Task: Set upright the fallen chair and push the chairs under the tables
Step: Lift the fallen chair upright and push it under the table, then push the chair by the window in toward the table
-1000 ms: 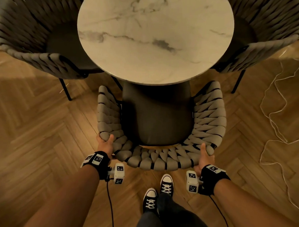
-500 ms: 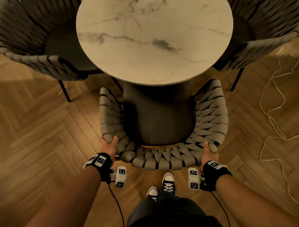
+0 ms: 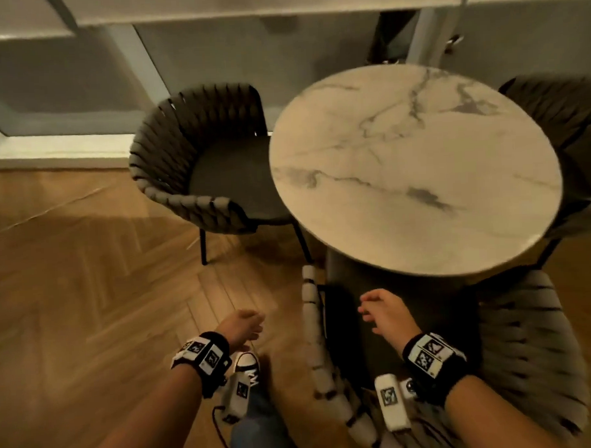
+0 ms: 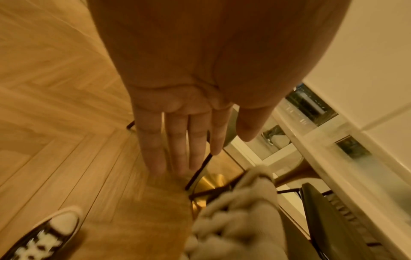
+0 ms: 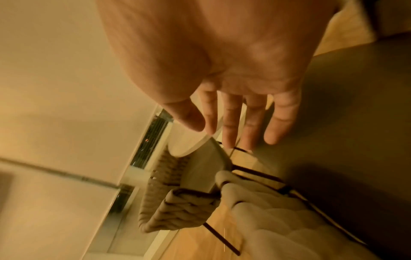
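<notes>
Your left hand [image 3: 240,329] hangs over bare herringbone floor [image 3: 87,300], fingers [image 4: 175,140] straight and slack, holding nothing — open floor lies all to its left and ahead. Your right hand [image 3: 386,313] floats over the dark seat of the near chair [image 3: 530,349], fingers [image 5: 251,123] spread and relaxed, also empty. That chair stands upright, its seat tucked under the edge of the round marble table [image 3: 417,171] just beyond your right hand; its woven left arm runs between your two hands.

Half a second ago both hands gripped the chair's woven back rim; now both are off it, and your view has swung left, so the table sits to the right.

Ahead of your left hand a second woven chair [image 3: 203,160] stands upright, its seat partly under the table's left edge, thin dark legs on the floor. A third chair [image 3: 567,110] shows past the table's far right. A pale wall base [image 3: 64,149] closes off the floor beyond. Your sneaker [image 3: 247,363] is just below your left wrist.
</notes>
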Demonstrator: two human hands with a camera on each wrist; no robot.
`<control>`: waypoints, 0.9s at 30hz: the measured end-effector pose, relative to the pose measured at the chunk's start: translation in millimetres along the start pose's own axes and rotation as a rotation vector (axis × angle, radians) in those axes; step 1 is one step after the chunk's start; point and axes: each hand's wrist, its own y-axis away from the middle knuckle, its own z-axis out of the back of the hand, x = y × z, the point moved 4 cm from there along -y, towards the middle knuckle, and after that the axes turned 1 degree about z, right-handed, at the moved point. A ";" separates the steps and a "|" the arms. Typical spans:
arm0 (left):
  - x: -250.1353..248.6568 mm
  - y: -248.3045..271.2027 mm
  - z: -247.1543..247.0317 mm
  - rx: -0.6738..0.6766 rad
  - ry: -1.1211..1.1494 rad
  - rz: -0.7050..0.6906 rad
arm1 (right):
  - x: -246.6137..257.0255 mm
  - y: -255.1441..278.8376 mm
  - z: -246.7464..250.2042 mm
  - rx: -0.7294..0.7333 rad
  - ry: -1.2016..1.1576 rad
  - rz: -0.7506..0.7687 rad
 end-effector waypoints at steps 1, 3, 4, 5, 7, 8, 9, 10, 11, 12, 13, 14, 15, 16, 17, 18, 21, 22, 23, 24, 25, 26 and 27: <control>-7.2 -10.6 23.2 -0.010 -0.011 -0.024 | 20.9 -10.8 -23.2 0.031 0.062 0.041; -20.3 -38.1 77.0 -0.040 -0.029 -0.067 | 60.0 -39.5 -78.0 0.054 0.145 0.120; -27.8 -57.2 107.9 -0.052 -0.048 -0.084 | 79.6 -58.5 -110.2 0.061 0.168 0.141; -32.9 -69.7 129.9 -0.075 -0.072 -0.106 | 96.4 -69.7 -134.9 0.084 0.203 0.148; -41.9 -92.2 179.2 -0.117 -0.127 -0.133 | 131.4 -96.9 -189.3 0.105 0.274 0.157; -47.5 -96.8 196.6 -0.135 -0.163 -0.143 | 146.9 -106.5 -209.8 0.107 0.295 0.161; -51.1 -104.0 218.9 -0.149 -0.195 -0.159 | 162.6 -118.6 -235.2 0.122 0.306 0.160; -56.9 -108.0 234.5 -0.166 -0.226 -0.178 | 174.7 -127.9 -252.7 0.136 0.320 0.157; -64.5 -109.5 250.1 -0.182 -0.243 -0.199 | 186.7 -137.1 -268.9 0.153 0.342 0.154; -71.8 -112.7 268.9 -0.194 -0.246 -0.204 | 200.6 -149.5 -286.6 0.167 0.370 0.153; -78.1 -116.0 282.4 -0.210 -0.253 -0.207 | 210.7 -159.6 -298.6 0.170 0.404 0.156; -84.1 -124.3 297.7 -0.224 -0.263 -0.205 | 221.4 -172.8 -310.2 0.154 0.441 0.169; -89.5 -129.6 307.4 -0.238 -0.285 -0.217 | 229.5 -183.1 -316.3 0.121 0.486 0.175; -94.8 -134.9 315.8 -0.253 -0.311 -0.229 | 236.2 -193.4 -321.4 0.084 0.538 0.172; -102.5 -140.1 324.8 -0.269 -0.327 -0.240 | 242.3 -204.4 -327.3 0.057 0.587 0.152; -108.5 -146.1 330.3 -0.286 -0.340 -0.257 | 244.2 -212.0 -330.4 0.044 0.621 0.126; -127.5 -163.7 341.1 -0.298 -0.392 -0.292 | 244.9 -228.6 -340.7 0.071 0.667 0.042; -131.0 -172.5 344.0 -0.291 -0.412 -0.280 | 244.4 -233.8 -345.9 0.085 0.663 0.017; -132.7 -178.0 344.8 -0.287 -0.445 -0.260 | 243.4 -235.5 -350.7 0.094 0.652 -0.002; -135.2 -184.8 346.4 -0.286 -0.490 -0.243 | 244.2 -239.4 -355.4 0.097 0.641 -0.010; -137.9 -188.1 348.2 -0.291 -0.554 -0.226 | 245.6 -241.7 -359.7 0.100 0.636 -0.011; -138.7 -194.1 349.9 -0.301 -0.619 -0.213 | 247.1 -246.2 -363.6 0.096 0.637 -0.003; -143.3 -202.5 353.5 -0.308 -0.676 -0.202 | 251.1 -254.8 -365.1 0.089 0.642 0.005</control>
